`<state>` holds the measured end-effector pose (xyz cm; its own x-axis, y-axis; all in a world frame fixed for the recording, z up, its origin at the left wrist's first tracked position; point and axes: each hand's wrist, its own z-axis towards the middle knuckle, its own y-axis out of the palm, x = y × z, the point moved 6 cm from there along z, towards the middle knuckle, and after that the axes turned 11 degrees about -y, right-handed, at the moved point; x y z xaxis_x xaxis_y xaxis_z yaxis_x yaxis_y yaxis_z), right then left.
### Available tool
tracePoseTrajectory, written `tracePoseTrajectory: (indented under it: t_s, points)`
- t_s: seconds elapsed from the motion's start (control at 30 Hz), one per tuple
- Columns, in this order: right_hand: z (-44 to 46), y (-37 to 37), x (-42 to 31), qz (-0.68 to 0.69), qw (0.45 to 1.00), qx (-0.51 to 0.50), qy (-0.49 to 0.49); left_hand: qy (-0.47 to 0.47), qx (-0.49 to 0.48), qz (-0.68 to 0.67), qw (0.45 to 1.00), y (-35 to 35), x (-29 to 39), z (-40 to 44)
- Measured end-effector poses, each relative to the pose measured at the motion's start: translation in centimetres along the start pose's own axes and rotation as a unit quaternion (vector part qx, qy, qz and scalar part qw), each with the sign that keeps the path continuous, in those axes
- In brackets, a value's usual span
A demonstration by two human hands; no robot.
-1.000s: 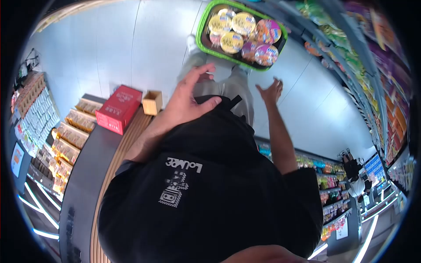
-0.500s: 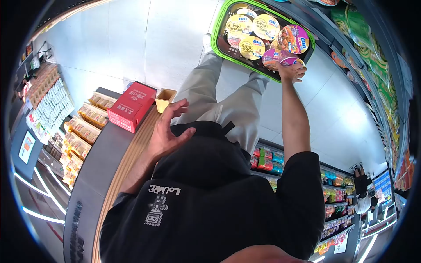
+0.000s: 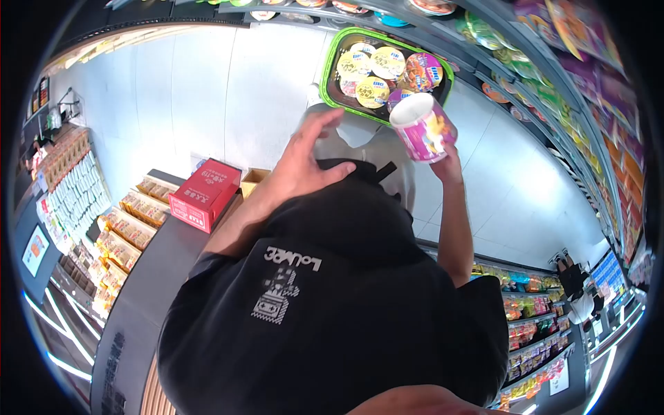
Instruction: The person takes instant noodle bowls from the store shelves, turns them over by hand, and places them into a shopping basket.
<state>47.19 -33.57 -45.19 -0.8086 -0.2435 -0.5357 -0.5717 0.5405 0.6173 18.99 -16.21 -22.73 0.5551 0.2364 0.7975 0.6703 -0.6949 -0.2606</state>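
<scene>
In the head view my right hand (image 3: 448,164) grips a purple instant noodle cup (image 3: 427,138) by its side. The cup is tilted, its round white end turned up toward me. Just beyond it, a black shopping basket with a green rim (image 3: 448,81) stands on the floor. Inside lie several instant noodle cups, some with yellow lids (image 3: 388,63) and some with purple ones (image 3: 423,71). My left hand (image 3: 311,155) hovers in front of my body, with thumb and fingers spread and nothing in it.
A red carton (image 3: 205,194) sits on the dark counter (image 3: 149,277) at left, with a small wooden box (image 3: 254,181) beside it. Racks of packaged snacks (image 3: 131,225) stand further left. Stocked shelves (image 3: 515,114) curve along the right. Another person (image 3: 575,283) is far off at right.
My right hand has lifted the purple noodle cup out of the basket and drawn it toward me. My left hand has moved up and to the right, still spread. The view has shifted slightly.
</scene>
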Motion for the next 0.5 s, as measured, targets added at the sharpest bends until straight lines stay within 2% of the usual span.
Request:
tracePoseTrajectory:
  t_s: [0.03, 0.1, 0.13, 0.2, 0.23, 0.3, 0.33, 0.37, 0.43, 0.5]
  points:
    - [-1.7, 2.1, -2.1, 0.024, 0.996, -0.064, -0.060, 0.025, 0.013, -0.002, 1.000, -0.1, 1.3, 0.1]
    - [-4.8, 9.0, -6.1, 0.101, 0.969, -0.206, -0.091, 0.065, -0.006, -0.009, 0.998, 0.4, 3.6, 0.2]
    - [-6.0, 12.0, -7.9, 0.097, 0.968, -0.209, -0.103, 0.140, 0.000, 0.020, 0.990, 0.5, 6.3, -0.1]
    - [-8.0, 17.0, -10.0, 0.181, 0.967, -0.168, -0.069, 0.279, -0.006, 0.054, 0.959, 1.6, 10.1, -0.8]
    - [-8.2, 18.3, -10.2, 0.180, 0.965, -0.174, -0.080, 0.290, -0.005, 0.059, 0.955, 2.3, 11.2, -0.8]
    - [-7.3, 19.2, -10.1, 0.163, 0.983, -0.070, -0.057, 0.382, -0.010, 0.067, 0.922, 3.6, 14.1, -1.8]
    - [-7.7, 20.7, -10.9, 0.226, 0.962, -0.130, -0.081, 0.395, 0.028, 0.038, 0.917, 3.3, 15.2, -2.2]
    - [-8.2, 21.7, -11.4, 0.227, 0.960, -0.139, -0.089, 0.405, 0.028, 0.044, 0.913, 3.1, 15.7, -2.7]
    - [-9.3, 23.4, -13.2, 0.115, 0.977, -0.111, -0.139, 0.382, 0.025, 0.023, 0.924, 2.5, 16.3, -2.6]
    - [-9.9, 24.1, -14.0, 0.064, 0.978, -0.121, -0.156, 0.416, 0.035, 0.031, 0.908, 2.4, 16.9, -3.1]
